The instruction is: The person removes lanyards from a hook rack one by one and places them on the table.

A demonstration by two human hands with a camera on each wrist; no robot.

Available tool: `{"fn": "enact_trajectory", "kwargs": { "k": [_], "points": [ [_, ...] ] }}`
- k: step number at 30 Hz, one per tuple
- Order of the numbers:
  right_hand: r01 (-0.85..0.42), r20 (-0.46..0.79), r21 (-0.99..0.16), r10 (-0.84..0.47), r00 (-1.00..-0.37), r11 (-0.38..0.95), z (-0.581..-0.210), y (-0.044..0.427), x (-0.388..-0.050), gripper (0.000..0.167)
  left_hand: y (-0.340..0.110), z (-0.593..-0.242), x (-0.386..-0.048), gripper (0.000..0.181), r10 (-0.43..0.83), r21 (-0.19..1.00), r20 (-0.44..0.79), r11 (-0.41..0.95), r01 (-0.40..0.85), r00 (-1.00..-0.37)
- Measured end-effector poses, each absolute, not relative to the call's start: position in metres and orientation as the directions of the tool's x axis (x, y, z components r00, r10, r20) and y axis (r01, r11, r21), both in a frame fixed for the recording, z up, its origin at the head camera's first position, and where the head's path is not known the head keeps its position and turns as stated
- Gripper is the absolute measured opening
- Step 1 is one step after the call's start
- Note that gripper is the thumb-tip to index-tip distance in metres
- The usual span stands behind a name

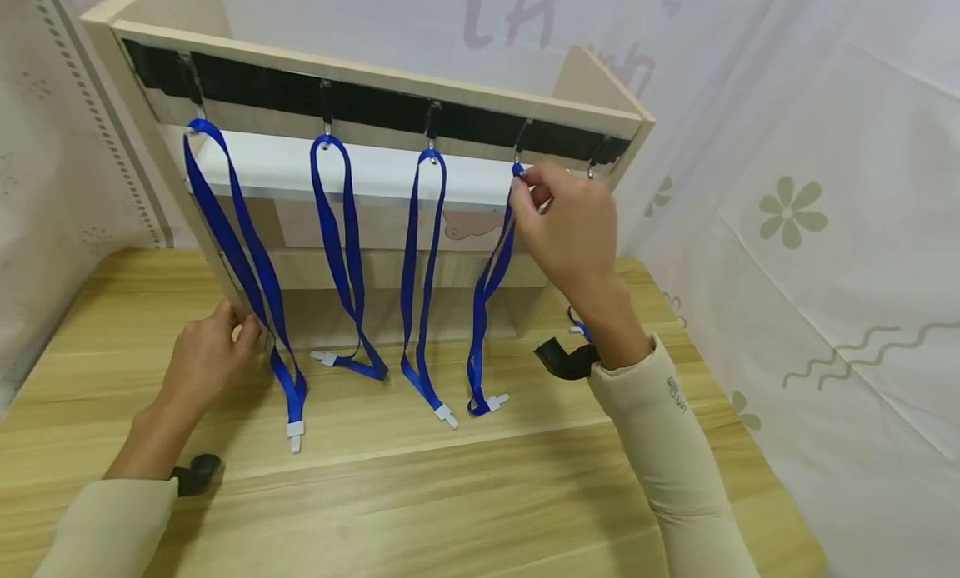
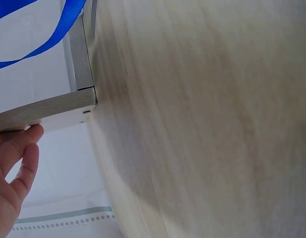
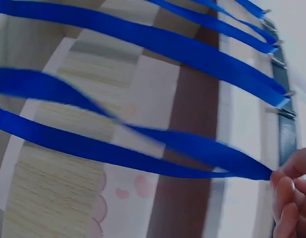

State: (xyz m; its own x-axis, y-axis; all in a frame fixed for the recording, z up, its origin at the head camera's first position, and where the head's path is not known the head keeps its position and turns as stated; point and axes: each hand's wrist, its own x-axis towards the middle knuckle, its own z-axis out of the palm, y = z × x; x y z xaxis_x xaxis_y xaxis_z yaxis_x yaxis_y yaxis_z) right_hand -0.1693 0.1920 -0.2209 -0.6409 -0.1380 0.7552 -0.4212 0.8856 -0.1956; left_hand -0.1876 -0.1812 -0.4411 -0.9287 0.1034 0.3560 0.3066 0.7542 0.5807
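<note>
My right hand [image 1: 573, 216] is pinching the top loop of the fourth blue lanyard [image 1: 479, 311], right at the fourth hook [image 1: 522, 141]; can't tell if the loop is seated. Strap hangs down from my fingertips, white clip [image 1: 498, 402] at the bottom. Left hand [image 1: 206, 357] grips the side edge of the wooden shelf [image 1: 382, 270], low down. Three more lanyards [image 1: 326, 216] hang from the hooks to the left. Another blue strap [image 1: 586, 331] lies on the counter [image 1: 360, 495], partly behind my right arm.
</note>
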Motion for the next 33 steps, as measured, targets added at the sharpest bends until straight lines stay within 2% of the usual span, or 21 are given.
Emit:
{"fn": "enact_trajectory", "kwargs": {
  "k": [7,14,19,27,31,33],
  "points": [
    [-0.485,0.736,-0.324,-0.105,-0.669,0.812,-0.209,0.213,-0.152,0.015,-0.183,-0.441,-0.186,0.015,0.103,0.571,0.362,0.762,0.307,-0.927],
    [-0.537,0.757,-0.445,-0.018,-0.653,0.717,-0.197,0.238,-0.145,0.012,-0.185,-0.443,-0.187,0.015,0.099,0.584,0.329,0.76,0.285,-0.939],
    [-0.478,0.734,-0.505,0.067,-0.676,0.719,-0.194,0.263,-0.139,0.011,-0.184,-0.444,-0.187,0.016,0.099,0.59,0.328,0.755,0.286,-0.939],
    [-0.29,0.6,-0.619,0.201,-0.775,0.729,-0.203,0.319,-0.126,0.014,-0.182,-0.445,-0.186,0.016,0.103,0.591,0.347,0.748,0.303,-0.932],
    [-0.243,0.576,-0.662,0.273,-0.77,0.709,-0.209,0.341,-0.109,0.015,-0.182,-0.444,-0.188,0.015,0.108,0.592,0.353,0.744,0.311,-0.929],
    [-0.268,0.579,-0.703,0.311,-0.754,0.659,-0.211,0.35,-0.104,0.014,-0.183,-0.443,-0.188,0.015,0.108,0.592,0.348,0.745,0.308,-0.931]
  ]
}}
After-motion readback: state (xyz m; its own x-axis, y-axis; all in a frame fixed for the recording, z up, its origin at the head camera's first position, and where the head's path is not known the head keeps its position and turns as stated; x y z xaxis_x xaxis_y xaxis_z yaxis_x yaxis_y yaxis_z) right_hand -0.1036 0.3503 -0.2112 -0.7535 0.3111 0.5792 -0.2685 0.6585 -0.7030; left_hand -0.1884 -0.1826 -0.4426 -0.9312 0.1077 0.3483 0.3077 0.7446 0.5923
